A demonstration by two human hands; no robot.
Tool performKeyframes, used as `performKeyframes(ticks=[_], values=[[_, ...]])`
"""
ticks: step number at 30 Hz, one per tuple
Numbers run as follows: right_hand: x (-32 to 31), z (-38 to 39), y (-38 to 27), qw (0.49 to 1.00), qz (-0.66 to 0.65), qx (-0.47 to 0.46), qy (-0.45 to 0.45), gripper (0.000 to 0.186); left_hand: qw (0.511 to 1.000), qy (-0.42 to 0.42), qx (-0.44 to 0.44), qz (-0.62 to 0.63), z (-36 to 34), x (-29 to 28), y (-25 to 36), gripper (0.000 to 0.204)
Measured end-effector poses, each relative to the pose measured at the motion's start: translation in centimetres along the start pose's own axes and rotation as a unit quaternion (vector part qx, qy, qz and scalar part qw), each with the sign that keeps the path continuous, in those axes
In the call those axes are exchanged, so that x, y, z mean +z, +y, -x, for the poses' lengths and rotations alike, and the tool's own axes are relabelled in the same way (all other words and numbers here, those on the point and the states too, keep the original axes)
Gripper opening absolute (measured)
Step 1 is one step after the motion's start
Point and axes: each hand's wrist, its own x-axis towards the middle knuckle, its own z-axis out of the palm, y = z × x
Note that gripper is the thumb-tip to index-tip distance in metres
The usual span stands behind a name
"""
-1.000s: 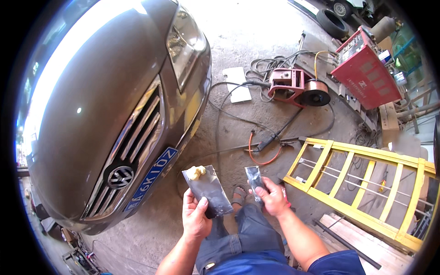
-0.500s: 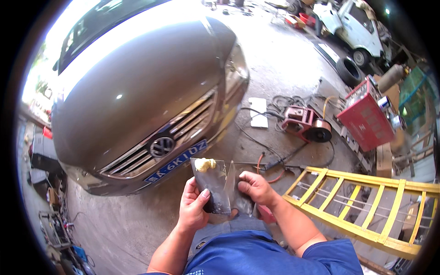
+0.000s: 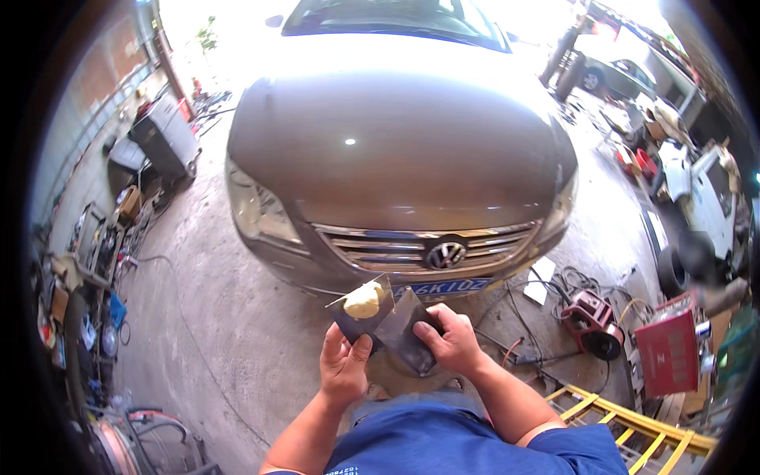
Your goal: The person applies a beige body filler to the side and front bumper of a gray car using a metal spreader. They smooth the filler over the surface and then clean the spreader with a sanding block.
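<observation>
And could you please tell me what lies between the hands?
In the head view: a plate with a pale lump, in the left hand, partly hidden by another plate, in the right hand.

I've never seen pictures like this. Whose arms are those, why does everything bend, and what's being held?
There is no robot here: these are a person's bare hands, seen from a wide fisheye camera worn on the head, looking down. That lens bends straight edges. The left hand holds a dark flat plate bearing a pale yellow lump. The right hand grips a second dark plate, which overlaps the first in view; I can't tell whether they touch. Ahead stands a brown car on a grey floor. At lower right are a red box-shaped machine and a yellow ladder-like frame.
</observation>
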Motion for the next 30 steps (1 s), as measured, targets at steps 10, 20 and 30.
performKeyframes(ticks=[10,20,30], values=[[8.8,-12.2,-3.8,0.981,-0.002,-0.089,-0.173,0.021,0.900,-0.008,0.064,-0.431,-2.3,-11.7,6.8,0.042],[19.1,-23.8,-8.6,0.943,-0.001,-0.320,-0.087,0.026,0.812,0.365,-0.225,-0.396,8.2,-18.5,8.0,0.038],[43.3,-14.6,-14.3,0.895,-0.049,-0.253,-0.365,0.017,0.769,0.633,-0.080,-0.037,26.6,-22.7,9.5,0.043]])
